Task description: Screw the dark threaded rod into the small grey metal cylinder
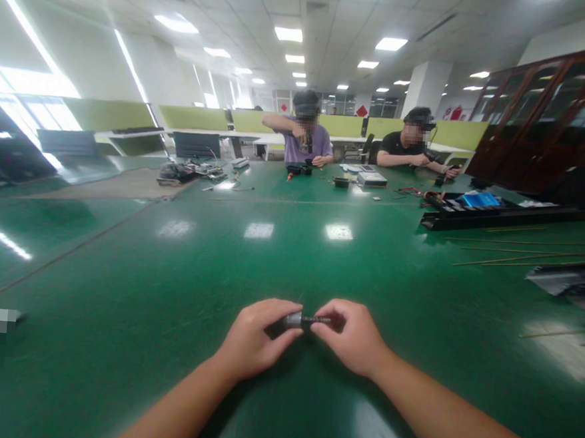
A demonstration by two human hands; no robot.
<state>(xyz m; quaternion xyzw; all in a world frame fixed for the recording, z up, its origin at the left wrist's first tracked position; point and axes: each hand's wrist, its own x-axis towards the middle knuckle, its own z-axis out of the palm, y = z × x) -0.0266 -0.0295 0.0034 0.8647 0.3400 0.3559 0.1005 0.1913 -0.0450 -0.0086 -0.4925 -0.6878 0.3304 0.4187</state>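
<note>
Between my two hands is a small rod-shaped object [294, 320], with a silver-grey cylinder on the left and a thinner dark part to the right. My left hand [257, 336] has its thumb and fingers closed around the silver end. The dark end is pinched between the thumb and fingers of my right hand [352, 336]. Fingers hide both ends of the object, so its exact kind does not show. Both hands are low over the green tabletop [209, 260].
Across the table two people [308, 140] work with small parts. A black tray [473, 211] with a blue item lies at the right, near several thin rods [530, 252]. Electronic parts [190, 172] are piled at the back left, and a grey box [372, 179] stands behind.
</note>
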